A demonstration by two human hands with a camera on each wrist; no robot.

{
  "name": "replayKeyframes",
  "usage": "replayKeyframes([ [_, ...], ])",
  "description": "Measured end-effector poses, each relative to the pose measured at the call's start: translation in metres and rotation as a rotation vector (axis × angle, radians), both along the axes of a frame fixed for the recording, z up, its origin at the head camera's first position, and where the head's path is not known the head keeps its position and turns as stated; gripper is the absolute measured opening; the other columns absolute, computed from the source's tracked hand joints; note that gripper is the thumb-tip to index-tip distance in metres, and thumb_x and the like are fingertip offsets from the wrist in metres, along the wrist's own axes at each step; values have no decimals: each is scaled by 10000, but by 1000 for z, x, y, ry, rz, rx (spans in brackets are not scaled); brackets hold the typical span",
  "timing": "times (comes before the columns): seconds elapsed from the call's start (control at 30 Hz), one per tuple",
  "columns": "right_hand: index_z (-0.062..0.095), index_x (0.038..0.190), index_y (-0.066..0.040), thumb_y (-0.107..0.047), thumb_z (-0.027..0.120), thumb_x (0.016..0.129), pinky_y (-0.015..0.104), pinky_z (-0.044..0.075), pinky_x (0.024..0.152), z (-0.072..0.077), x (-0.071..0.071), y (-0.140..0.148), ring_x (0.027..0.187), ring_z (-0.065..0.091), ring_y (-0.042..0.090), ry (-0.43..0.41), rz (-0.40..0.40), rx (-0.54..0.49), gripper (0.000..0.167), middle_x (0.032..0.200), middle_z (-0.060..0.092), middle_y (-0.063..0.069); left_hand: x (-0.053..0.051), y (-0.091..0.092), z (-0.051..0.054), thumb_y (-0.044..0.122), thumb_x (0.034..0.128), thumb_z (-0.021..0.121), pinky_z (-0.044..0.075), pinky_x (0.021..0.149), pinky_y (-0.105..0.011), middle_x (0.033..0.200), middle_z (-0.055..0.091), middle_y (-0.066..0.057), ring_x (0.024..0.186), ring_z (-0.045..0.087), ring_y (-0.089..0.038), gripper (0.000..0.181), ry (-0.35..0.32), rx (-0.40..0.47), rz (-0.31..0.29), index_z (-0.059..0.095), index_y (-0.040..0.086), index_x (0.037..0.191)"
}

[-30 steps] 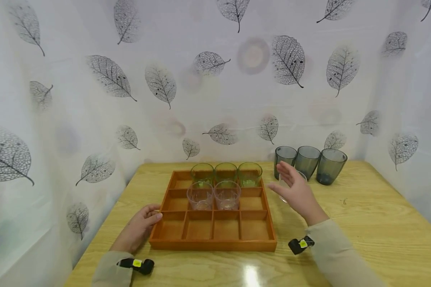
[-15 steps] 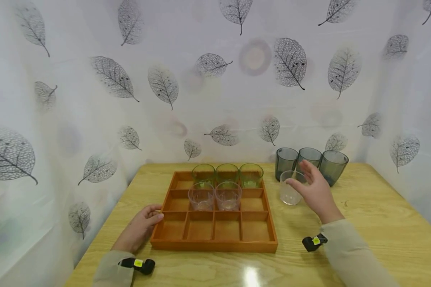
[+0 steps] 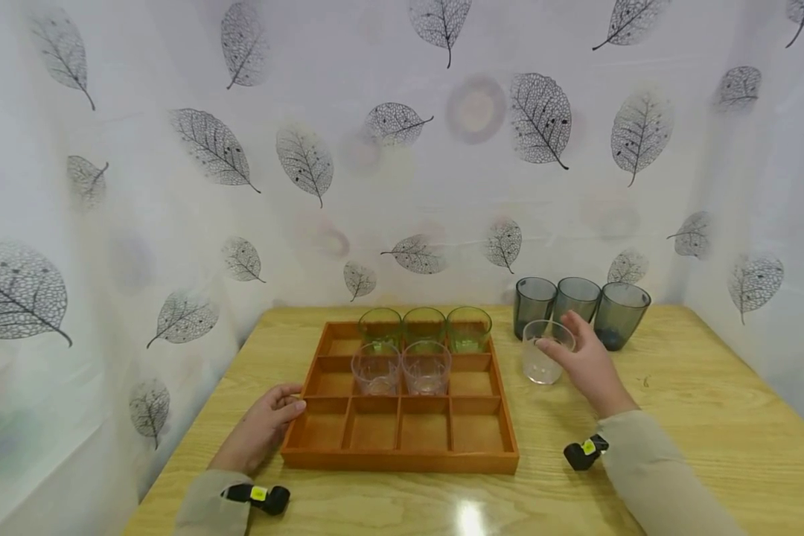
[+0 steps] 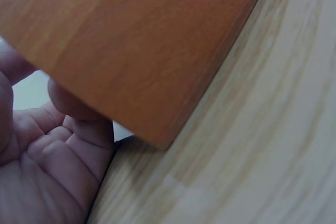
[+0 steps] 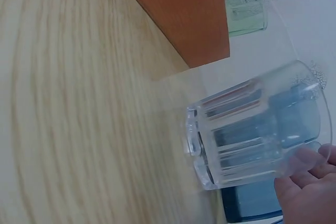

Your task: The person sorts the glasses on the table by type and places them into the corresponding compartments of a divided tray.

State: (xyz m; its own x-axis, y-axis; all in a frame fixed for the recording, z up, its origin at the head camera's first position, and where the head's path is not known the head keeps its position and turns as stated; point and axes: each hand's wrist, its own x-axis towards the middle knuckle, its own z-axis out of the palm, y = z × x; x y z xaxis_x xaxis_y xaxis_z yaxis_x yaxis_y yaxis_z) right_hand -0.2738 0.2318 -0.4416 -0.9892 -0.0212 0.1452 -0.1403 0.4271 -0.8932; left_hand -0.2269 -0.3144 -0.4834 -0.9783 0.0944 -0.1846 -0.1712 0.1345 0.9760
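Observation:
A brown wooden tray [image 3: 402, 460], divided into compartments, lies on the table. My left hand [image 3: 257, 428] holds its left edge; the left wrist view shows curled fingers [image 4: 79, 103] against the tray's side. Three green glasses [image 3: 423, 327] stand in the back row and two clear glasses [image 3: 426, 370] in the middle row. Right of the tray, another clear glass [image 3: 541, 365] stands upright on the table. My right hand [image 3: 592, 368] grips it near the rim, thumb in front and fingers at the far right side. In the right wrist view, fingertips show through this clear glass [image 5: 247, 124].
Three grey-blue tumblers [image 3: 578, 298] stand in a row just behind the clear glass, near the table's back edge. A leaf-printed curtain [image 3: 402, 186] hangs behind and at both sides. The wooden table [image 3: 677, 417] extends to the right.
My right hand has moved right from the glass's left front, then closed in around its rim. The clear glass stays where it stood. My left hand keeps its place on the tray.

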Motion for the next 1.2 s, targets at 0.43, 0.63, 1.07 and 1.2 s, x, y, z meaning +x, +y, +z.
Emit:
replayKeyframes([
  [0.43, -182, 1597, -186, -472, 765, 891, 626, 200, 1138, -7, -10, -3, 1504, 90, 439, -79, 23, 1, 1215, 1674, -1, 172, 2, 2, -2, 183, 1023, 615, 467, 836, -254, 1103, 521, -87, 995, 506, -193, 541, 4, 3, 4, 374, -57, 1444],
  [0.63, -141, 1609, -143, -458, 777, 884, 617, 208, 1139, -10, -13, -3, 1492, 145, 450, -74, 20, 16, 1212, 1662, 72, 210, 4, 3, -2, 172, 1023, 613, 474, 830, -259, 1102, 522, -88, 994, 509, -201, 528, -1, 7, 15, 379, -54, 1438],
  [1.07, 5, 1617, -46, -458, 784, 876, 574, 210, 1159, -14, -15, -2, 1480, 225, 418, -58, 40, 18, 1152, 1625, 212, 240, 1, 2, 0, 176, 1029, 609, 480, 816, -247, 1113, 529, -92, 979, 518, -181, 532, 0, -2, 10, 373, -38, 1455],
  [1.2, 35, 1613, -28, -416, 806, 868, 576, 214, 1156, -16, -14, -1, 1470, 240, 433, -71, 44, 26, 1140, 1615, 240, 241, 1, 1, 1, 175, 1029, 608, 474, 799, -245, 1080, 532, -77, 959, 514, -179, 511, 4, -12, 8, 392, -42, 1438],
])
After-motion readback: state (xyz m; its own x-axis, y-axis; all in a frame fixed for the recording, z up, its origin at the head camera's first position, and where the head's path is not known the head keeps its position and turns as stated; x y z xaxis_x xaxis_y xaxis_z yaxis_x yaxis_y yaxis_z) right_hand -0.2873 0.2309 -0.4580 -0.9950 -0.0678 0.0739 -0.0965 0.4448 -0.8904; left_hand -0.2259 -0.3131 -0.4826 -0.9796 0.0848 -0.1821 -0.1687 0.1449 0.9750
